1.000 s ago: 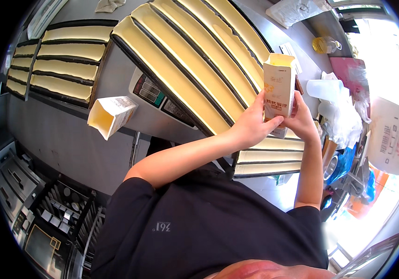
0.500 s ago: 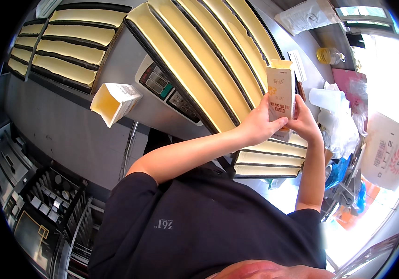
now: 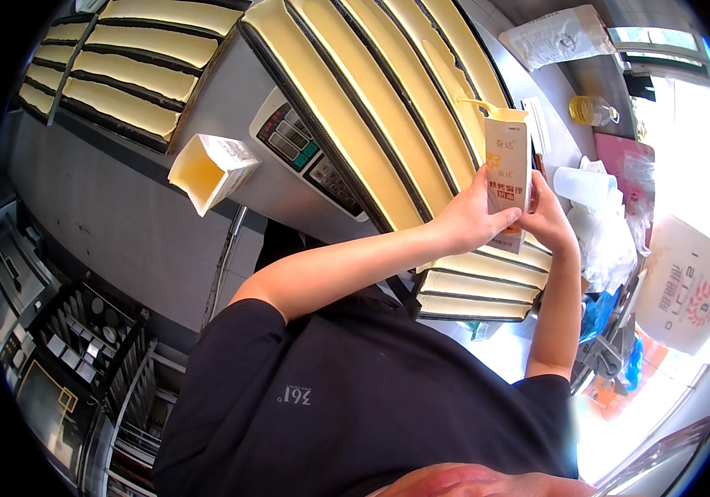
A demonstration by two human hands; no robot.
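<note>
My left hand (image 3: 477,219) and my right hand (image 3: 551,217) are both closed round a tall white carton (image 3: 508,147) with orange print, one on each side. It is tipped away from me, and a pale yellow stream leaves its far, open end. Below that end lies a large black ridged tray (image 3: 311,124), its long channels holding smooth pale yellow filling. Under my wrists is another black tray (image 3: 475,318) with similar yellow rows. An opened carton (image 3: 237,157) with a yellow inside lies to the left on the table.
A scale (image 3: 322,166) sits partly beneath the large tray. More filled trays (image 3: 174,137) stand at the far left. On the right are a bottle of yellow liquid (image 3: 591,110), a whitish container (image 3: 584,186), plastic bags (image 3: 607,248) and a large white bag (image 3: 686,286).
The carton in my hands has tipped further, and a yellow stream now runs from its far end. The whole view has shifted slightly.
</note>
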